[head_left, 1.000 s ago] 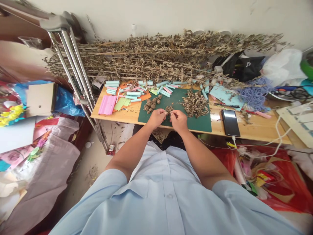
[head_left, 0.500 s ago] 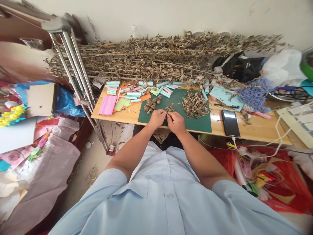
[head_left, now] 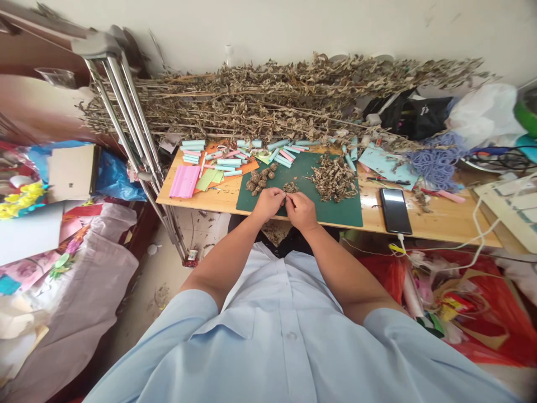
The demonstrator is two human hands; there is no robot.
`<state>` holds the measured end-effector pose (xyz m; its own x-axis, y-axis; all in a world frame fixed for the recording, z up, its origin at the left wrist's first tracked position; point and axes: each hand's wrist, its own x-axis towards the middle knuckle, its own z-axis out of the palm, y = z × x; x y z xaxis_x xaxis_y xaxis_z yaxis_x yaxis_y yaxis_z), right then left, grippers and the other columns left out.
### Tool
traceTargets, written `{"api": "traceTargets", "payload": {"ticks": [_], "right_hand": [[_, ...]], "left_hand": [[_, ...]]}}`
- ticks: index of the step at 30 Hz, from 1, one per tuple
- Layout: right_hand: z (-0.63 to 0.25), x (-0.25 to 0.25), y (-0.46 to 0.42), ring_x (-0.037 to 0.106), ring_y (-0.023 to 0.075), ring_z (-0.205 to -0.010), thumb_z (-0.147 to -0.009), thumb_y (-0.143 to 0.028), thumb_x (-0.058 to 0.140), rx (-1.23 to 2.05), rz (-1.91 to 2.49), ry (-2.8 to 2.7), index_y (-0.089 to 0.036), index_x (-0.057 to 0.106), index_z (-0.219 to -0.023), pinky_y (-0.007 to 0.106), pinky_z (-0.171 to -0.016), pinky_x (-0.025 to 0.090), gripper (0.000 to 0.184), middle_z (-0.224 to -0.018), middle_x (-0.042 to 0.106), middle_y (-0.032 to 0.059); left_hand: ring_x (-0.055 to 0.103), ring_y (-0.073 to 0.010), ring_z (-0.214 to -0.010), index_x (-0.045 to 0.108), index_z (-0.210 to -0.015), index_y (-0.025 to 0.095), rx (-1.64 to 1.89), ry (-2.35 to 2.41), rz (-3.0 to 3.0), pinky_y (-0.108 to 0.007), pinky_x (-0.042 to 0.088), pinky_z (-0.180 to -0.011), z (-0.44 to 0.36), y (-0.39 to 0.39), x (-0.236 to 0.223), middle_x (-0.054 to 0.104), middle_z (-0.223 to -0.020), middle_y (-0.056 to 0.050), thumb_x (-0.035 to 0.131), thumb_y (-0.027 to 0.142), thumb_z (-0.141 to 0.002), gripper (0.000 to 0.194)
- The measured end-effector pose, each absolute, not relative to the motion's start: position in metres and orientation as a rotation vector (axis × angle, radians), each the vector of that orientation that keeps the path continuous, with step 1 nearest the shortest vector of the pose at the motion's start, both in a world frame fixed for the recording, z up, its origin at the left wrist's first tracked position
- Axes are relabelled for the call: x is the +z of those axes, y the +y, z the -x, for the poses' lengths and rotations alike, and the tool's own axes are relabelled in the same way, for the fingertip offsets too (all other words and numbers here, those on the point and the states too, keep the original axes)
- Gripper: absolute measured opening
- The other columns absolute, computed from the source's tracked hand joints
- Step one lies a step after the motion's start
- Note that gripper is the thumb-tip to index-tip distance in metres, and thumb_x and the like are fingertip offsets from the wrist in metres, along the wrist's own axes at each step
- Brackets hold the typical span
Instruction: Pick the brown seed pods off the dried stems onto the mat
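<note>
My left hand (head_left: 268,203) and my right hand (head_left: 301,209) meet fingertip to fingertip over the front edge of a dark green cutting mat (head_left: 335,212). Both are closed in a pinch; whatever lies between the fingers is too small and hidden to make out. Just beyond the fingertips is a small heap of dried plant bits (head_left: 290,187). Several brown balls of dried leaf (head_left: 262,178) are clustered behind my left hand. To the right of my right hand, a larger pile of dried leaves (head_left: 334,178) covers part of the mat.
Long dried plant stalks (head_left: 251,101) lie along the wall. Rolled blue and pink papers (head_left: 229,162) and a pink sheet (head_left: 184,181) are on the wooden table (head_left: 168,193). A phone (head_left: 395,210) with a cable lies right. Metal crutches (head_left: 130,117) lean at the left.
My hands stay together with only slight finger movement; the right hand has shifted a little to the left. The piles and balls look unchanged.
</note>
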<state>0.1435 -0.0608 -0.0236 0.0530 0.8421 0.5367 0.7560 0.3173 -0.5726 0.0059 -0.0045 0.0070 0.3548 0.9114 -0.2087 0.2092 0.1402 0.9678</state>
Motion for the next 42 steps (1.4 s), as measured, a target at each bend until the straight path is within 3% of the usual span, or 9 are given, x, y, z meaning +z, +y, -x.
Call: {"api": "traceTargets", "payload": {"ticks": [7, 12, 18, 21, 27, 33, 42], "right_hand": [[-0.149, -0.027, -0.058, 0.063, 0.0187, -0.071, -0.092, -0.025, 0.055, 0.203, 1.472, -1.581, -0.022, 0.069, -0.083, 0.033, -0.073, 0.053, 0.017, -0.077, 0.069, 0.0042], [-0.153, -0.024, -0.057, 0.062, 0.0171, -0.063, -0.090, -0.033, 0.059, 0.428, 1.462, -1.425, -0.021, 0.070, -0.085, 0.031, -0.064, 0.053, 0.017, -0.071, 0.069, 0.0019], [-0.157, -0.020, -0.053, 0.056, 0.0150, -0.048, -0.091, -0.039, 0.058, 0.665, 1.496, -1.203, -0.020, 0.069, -0.086, 0.028, -0.053, 0.049, 0.022, -0.051, 0.058, -0.0039], [-0.154, -0.020, -0.054, 0.059, 0.0159, -0.052, -0.092, -0.038, 0.059, 0.582, 1.506, -1.248, -0.020, 0.071, -0.089, 0.030, -0.059, 0.052, 0.022, -0.061, 0.065, -0.0006], [-0.149, -0.022, -0.058, 0.069, 0.0202, -0.081, -0.098, -0.031, 0.054, 0.299, 1.378, -1.534, -0.021, 0.074, -0.098, 0.036, -0.082, 0.056, 0.022, -0.092, 0.075, 0.0069], [-0.149, -0.027, -0.058, 0.069, 0.0220, -0.088, -0.100, -0.029, 0.053, 0.169, 1.363, -1.604, -0.022, 0.072, -0.098, 0.037, -0.084, 0.056, 0.021, -0.093, 0.075, 0.0081], [-0.149, -0.026, -0.060, 0.062, 0.0193, -0.075, -0.092, -0.022, 0.053, 0.133, 1.475, -1.613, -0.022, 0.066, -0.082, 0.032, -0.075, 0.051, 0.016, -0.078, 0.067, 0.0051]], "left_hand": [[0.042, -0.0093, -0.051, 0.059, -0.064, 0.017, 0.682, 1.090, -1.416, -0.024, 0.031, -0.052, -0.004, -0.004, 0.005, 0.052, -0.054, 0.002, 0.057, 0.033, -0.080, 0.022], [0.040, -0.0071, -0.048, 0.059, -0.068, 0.016, 0.678, 1.018, -1.324, -0.023, 0.029, -0.051, -0.002, -0.006, 0.007, 0.053, -0.054, 0.002, 0.060, 0.035, -0.079, 0.022], [0.034, -0.0048, -0.042, 0.061, -0.076, 0.016, 0.649, 0.962, -1.191, -0.022, 0.021, -0.046, 0.000, -0.007, 0.012, 0.051, -0.053, 0.004, 0.065, 0.038, -0.079, 0.023], [0.034, -0.0047, -0.042, 0.062, -0.077, 0.016, 0.655, 0.972, -1.186, -0.022, 0.021, -0.046, 0.000, -0.006, 0.011, 0.051, -0.054, 0.004, 0.067, 0.039, -0.079, 0.024], [0.038, -0.0062, -0.046, 0.059, -0.069, 0.016, 0.722, 1.051, -1.263, -0.022, 0.028, -0.048, -0.004, -0.005, 0.004, 0.051, -0.054, 0.003, 0.062, 0.040, -0.081, 0.027], [0.041, -0.0081, -0.048, 0.059, -0.066, 0.016, 0.734, 1.048, -1.327, -0.024, 0.030, -0.049, -0.005, -0.005, 0.001, 0.052, -0.055, 0.002, 0.057, 0.036, -0.081, 0.025], [0.047, -0.0115, -0.059, 0.058, -0.060, 0.017, 0.685, 1.085, -1.579, -0.026, 0.035, -0.058, -0.004, -0.004, 0.005, 0.055, -0.058, 0.001, 0.051, 0.026, -0.078, 0.021]]}}
